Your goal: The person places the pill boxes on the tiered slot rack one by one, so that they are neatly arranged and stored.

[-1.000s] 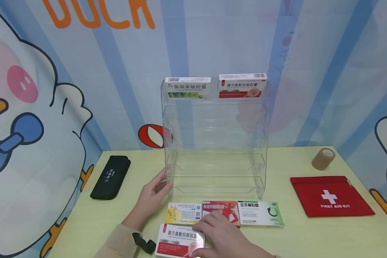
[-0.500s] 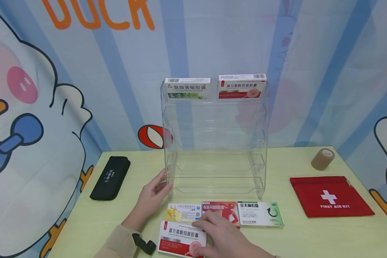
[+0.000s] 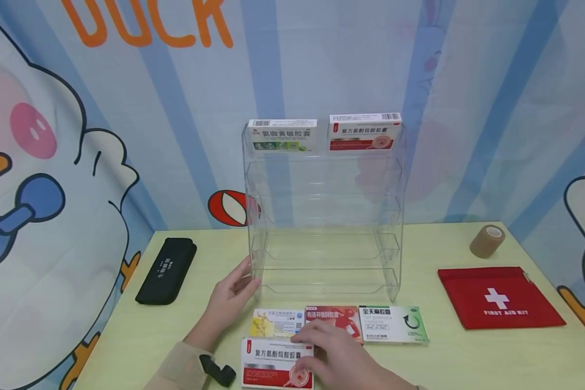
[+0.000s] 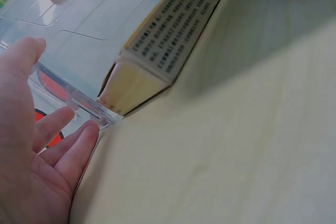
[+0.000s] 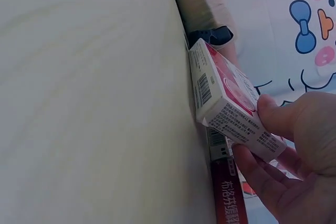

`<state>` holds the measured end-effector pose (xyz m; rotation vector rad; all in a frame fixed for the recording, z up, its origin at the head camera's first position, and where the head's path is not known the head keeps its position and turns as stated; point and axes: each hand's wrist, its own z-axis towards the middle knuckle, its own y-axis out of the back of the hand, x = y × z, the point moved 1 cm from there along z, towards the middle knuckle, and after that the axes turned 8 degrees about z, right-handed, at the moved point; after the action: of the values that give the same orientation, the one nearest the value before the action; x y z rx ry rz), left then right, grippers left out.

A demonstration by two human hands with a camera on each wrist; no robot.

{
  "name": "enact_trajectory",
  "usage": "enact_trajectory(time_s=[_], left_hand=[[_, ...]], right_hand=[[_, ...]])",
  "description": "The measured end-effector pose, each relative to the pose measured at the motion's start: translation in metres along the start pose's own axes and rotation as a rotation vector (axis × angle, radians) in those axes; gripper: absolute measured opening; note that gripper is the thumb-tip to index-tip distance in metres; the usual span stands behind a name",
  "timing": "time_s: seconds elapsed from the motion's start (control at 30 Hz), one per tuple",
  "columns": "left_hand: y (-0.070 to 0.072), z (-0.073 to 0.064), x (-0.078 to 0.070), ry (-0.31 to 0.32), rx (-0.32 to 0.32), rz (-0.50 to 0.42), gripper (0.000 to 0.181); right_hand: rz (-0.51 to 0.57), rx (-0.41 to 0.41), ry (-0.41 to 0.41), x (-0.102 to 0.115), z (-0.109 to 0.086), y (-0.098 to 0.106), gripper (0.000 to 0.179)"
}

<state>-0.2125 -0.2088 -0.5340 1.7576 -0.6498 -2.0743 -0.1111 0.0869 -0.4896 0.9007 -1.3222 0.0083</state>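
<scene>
In the head view, my right hand (image 3: 338,355) pinches a white-and-red medicine box (image 3: 273,362) at its right end, thumb on the printed front and fingers behind. The right wrist view shows this box (image 5: 210,85) tilted. My left hand (image 3: 229,300) holds the lower left side of a clear tiered display rack (image 3: 324,269); in the left wrist view the rack's edge (image 4: 73,95) lies between thumb and fingers. Behind the held box lie a yellow-and-white box (image 3: 275,322), a red box (image 3: 343,320) and a white-and-green box (image 3: 394,325), in a row.
Two boxes stand in the rack's top tier: a white-and-green one (image 3: 283,135) and a white-and-red one (image 3: 364,132). A black case (image 3: 167,271) lies at left. A red first aid pouch (image 3: 499,298) and a tan bandage roll (image 3: 487,241) are at right.
The held medicine box has moved slightly right and its printed front has turned more upright. My left hand stays at the rack's side.
</scene>
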Motion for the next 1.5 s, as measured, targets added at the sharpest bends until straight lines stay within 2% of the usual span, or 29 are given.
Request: enact_trajectory(time_s=[0.13, 0.33, 0.4, 0.53, 0.67, 0.97, 1.17, 1.33, 1.5], left_hand=[[0.000, 0.000, 0.001, 0.002, -0.001, 0.007, 0.069], [0.000, 0.000, 0.000, 0.003, -0.002, 0.021, 0.068], [0.000, 0.001, 0.000, 0.004, -0.001, 0.026, 0.068], [-0.001, 0.001, -0.001, 0.004, -0.001, 0.027, 0.068], [-0.002, 0.000, -0.001, 0.013, 0.002, 0.022, 0.068], [-0.001, 0.000, -0.002, 0.030, -0.001, 0.018, 0.068], [0.000, 0.000, -0.001, 0.023, -0.004, 0.010, 0.067], [-0.001, 0.000, -0.001, 0.002, -0.008, 0.018, 0.067], [0.000, 0.000, -0.003, 0.008, -0.006, 0.022, 0.067]], right_hand=[[0.008, -0.074, 0.057, 0.002, 0.000, 0.007, 0.039], [0.036, -0.247, 0.217, 0.007, 0.002, 0.023, 0.033], [0.037, -0.292, 0.243, 0.008, 0.003, 0.029, 0.034], [0.030, -0.367, 0.244, 0.009, 0.004, 0.040, 0.037], [-0.012, -0.455, 0.261, 0.013, 0.007, 0.054, 0.038], [-0.122, -0.643, 0.450, 0.022, 0.022, 0.096, 0.040], [-0.195, -0.723, 0.497, 0.032, 0.038, 0.123, 0.041], [-0.226, -0.774, 0.534, 0.039, 0.051, 0.143, 0.039], [-0.252, -0.818, 0.587, 0.047, 0.065, 0.160, 0.035]])
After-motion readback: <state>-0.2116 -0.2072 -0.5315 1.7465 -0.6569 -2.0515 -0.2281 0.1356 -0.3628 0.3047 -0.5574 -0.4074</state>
